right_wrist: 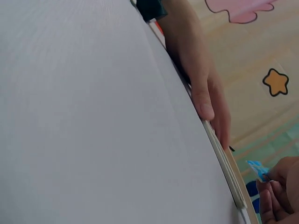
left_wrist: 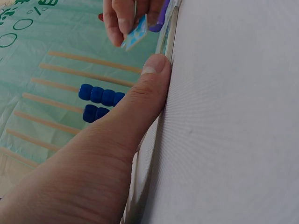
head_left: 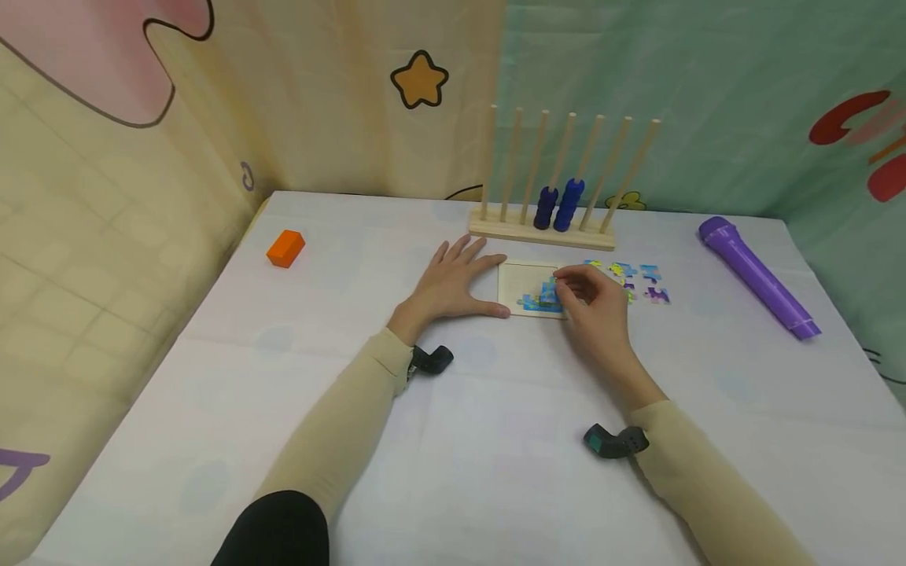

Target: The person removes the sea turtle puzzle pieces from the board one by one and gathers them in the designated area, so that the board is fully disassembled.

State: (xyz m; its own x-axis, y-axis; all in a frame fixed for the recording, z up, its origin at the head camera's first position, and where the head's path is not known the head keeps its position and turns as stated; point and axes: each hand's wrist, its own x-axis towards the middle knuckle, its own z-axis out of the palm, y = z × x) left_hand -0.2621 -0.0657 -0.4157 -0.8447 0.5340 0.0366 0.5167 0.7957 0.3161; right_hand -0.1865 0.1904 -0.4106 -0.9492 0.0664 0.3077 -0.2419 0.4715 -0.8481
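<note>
Pinches a blue piece point(left_wrist: 136, 34) over the tray point(head_left: 520, 280) with right hand point(head_left: 600, 305); touches the tray's left edge with spread left hand point(head_left: 451, 284).

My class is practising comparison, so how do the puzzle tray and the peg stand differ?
The puzzle tray lies flat; the peg stand rises tall, with seven rods. The tray is a broad, shallow rectangle; the stand's base is a longer, narrower bar. The tray holds blue puzzle pieces; the stand carries blue beads on two rods. Both are pale and wood-toned, and both sit on the white table.
</note>
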